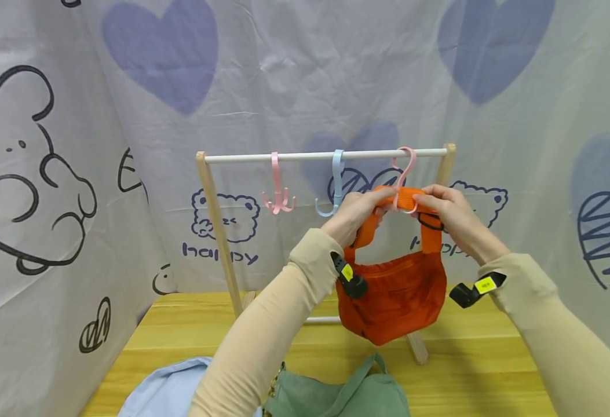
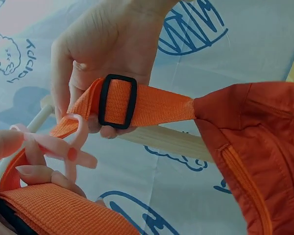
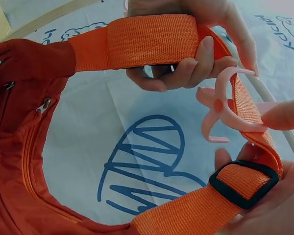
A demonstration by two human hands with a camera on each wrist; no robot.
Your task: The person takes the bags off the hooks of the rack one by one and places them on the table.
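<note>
A red-orange bag (image 1: 393, 292) hangs by its orange strap (image 1: 408, 198) at a pink multi-prong hook (image 1: 406, 168) on the rack's bar. My left hand (image 1: 354, 214) grips the strap's left side, its fingers curled around the folded webbing (image 3: 154, 41) in the right wrist view. My right hand (image 1: 453, 217) pinches the strap on the other side of the hook, close to a black buckle (image 2: 117, 101). The strap runs over the hook's prongs (image 3: 220, 105), and the right thumb touches a prong. Parts of both hands are hidden behind the strap.
The rack (image 1: 216, 231) has wooden legs and a white bar (image 1: 305, 156). Another pink hook (image 1: 277, 191) and a light blue hook (image 1: 338, 185) hang to the left. A green bag (image 1: 310, 394) and a light blue cloth item (image 1: 166, 388) lie on the wooden table (image 1: 179, 324).
</note>
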